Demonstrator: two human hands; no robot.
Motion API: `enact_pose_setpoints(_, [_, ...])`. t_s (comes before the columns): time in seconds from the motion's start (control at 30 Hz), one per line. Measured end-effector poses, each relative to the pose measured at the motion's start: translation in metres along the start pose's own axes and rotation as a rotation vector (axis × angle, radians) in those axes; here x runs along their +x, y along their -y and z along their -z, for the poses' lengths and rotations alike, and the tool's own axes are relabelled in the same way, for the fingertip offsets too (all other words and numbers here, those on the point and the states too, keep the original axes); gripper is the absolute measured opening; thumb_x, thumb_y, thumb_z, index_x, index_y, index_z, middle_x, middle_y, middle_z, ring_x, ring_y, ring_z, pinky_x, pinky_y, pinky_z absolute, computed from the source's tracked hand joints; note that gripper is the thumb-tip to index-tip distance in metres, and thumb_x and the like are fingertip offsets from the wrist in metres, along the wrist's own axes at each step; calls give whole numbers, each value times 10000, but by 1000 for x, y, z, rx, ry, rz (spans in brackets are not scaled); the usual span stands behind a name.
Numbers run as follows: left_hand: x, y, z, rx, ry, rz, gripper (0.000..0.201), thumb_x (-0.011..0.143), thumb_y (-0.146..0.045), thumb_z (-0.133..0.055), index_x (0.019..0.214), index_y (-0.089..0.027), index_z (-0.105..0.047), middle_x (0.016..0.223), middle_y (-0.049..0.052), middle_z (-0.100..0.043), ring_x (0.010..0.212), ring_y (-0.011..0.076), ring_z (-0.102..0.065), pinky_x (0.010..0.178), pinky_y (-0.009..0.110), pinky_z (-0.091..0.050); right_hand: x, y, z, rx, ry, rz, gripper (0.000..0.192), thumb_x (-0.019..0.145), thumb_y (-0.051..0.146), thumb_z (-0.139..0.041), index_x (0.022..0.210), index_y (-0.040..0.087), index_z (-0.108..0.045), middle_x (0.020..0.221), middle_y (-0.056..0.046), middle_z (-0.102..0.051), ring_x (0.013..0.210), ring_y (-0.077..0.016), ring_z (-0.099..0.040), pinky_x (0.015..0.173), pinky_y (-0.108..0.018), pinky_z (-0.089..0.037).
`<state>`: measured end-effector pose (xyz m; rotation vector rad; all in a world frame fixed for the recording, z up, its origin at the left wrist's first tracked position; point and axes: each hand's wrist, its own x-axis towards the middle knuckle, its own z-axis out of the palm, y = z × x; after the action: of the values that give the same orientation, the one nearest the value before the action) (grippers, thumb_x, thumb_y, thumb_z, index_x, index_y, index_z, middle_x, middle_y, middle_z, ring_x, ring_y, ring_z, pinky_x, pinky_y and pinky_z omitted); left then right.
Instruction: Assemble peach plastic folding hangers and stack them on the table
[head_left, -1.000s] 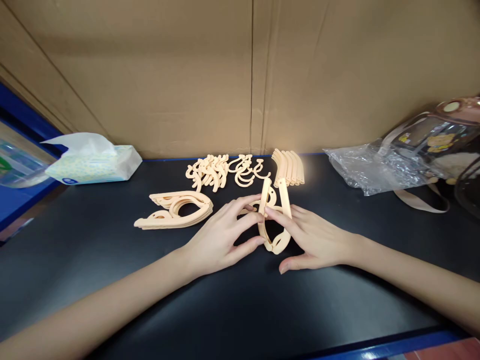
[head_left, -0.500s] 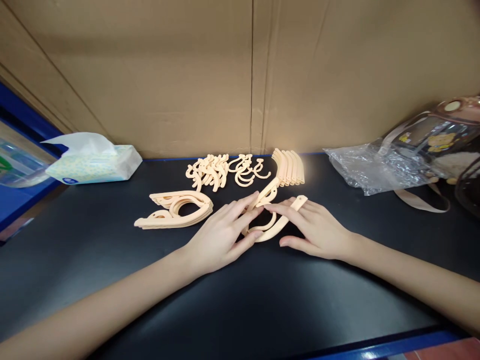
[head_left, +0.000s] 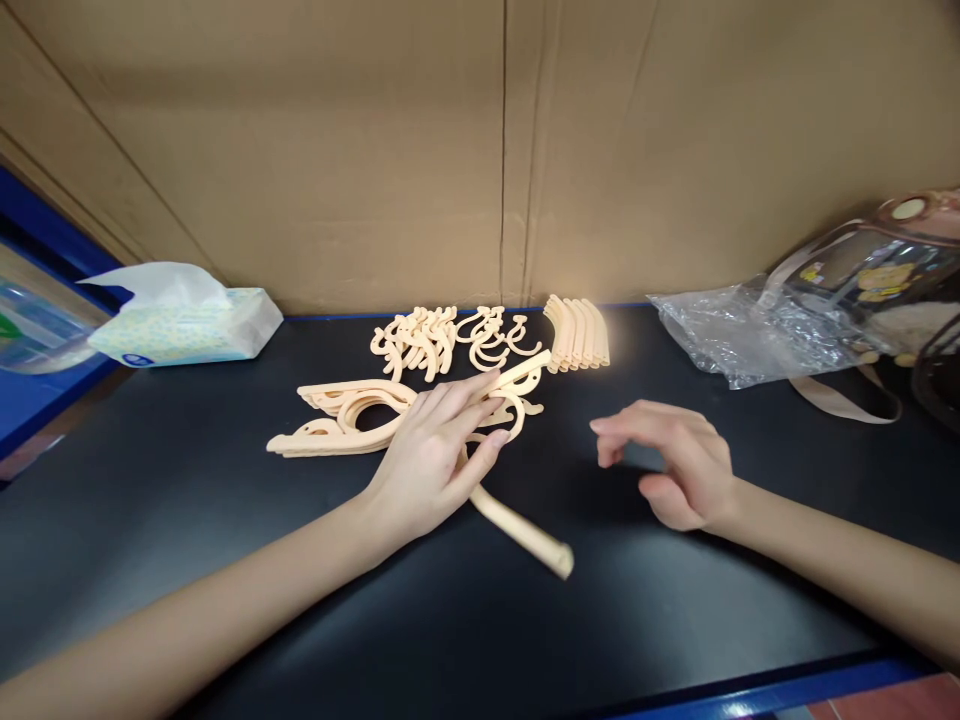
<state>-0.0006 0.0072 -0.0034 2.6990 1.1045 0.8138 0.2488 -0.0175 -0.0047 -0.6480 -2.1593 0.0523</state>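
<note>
My left hand (head_left: 435, 445) is closed on a cream plastic folding hanger (head_left: 525, 535), its palm hiding the joint. One arm of the hanger points up toward the back; the other swings out low toward the front right. A round hook loop shows beyond the fingertips. Off to the right, my right hand (head_left: 675, 460) hovers over the table with fingers bent and apart, holding nothing. Just left of my left hand lies a stack of folded hangers (head_left: 330, 435), partly covered by that hand.
Along the back lie a heap of short curved pieces (head_left: 420, 340), several loose hooks (head_left: 487, 340) and a row of hanger arms (head_left: 577, 335). A tissue pack (head_left: 195, 325) stands at left. A clear plastic bag (head_left: 742, 335) and a transparent backpack (head_left: 885, 280) are at right.
My right hand has let go of the hanger and moved right. The hanger's free arm has swung down toward the front, opening wide, while my left hand keeps its grip.
</note>
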Motion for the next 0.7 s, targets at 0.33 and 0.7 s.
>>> enact_pose_setpoints(0.33, [2,-1,-1,20,10,24,327,945,-315,-421,1189,-165,-579,1339,111,-532,1189,264,-507,958,454,-415,9,-13,-13,-238,415,-147,225,956,280,-433,1046,202,-625,1123,-46,-662,1046,-182,-580,925,-364,-432])
enact_pose_setpoints(0.7, [5,-1,-3,128,113,75,324,951,-347,-401,1114,-175,-621,1314,83,-567,1128,250,-542,931,457,-396,2,-22,-10,-440,391,-257,284,881,78,-423,1038,176,-637,997,-81,-635,969,-231,-546,855,-401,-409])
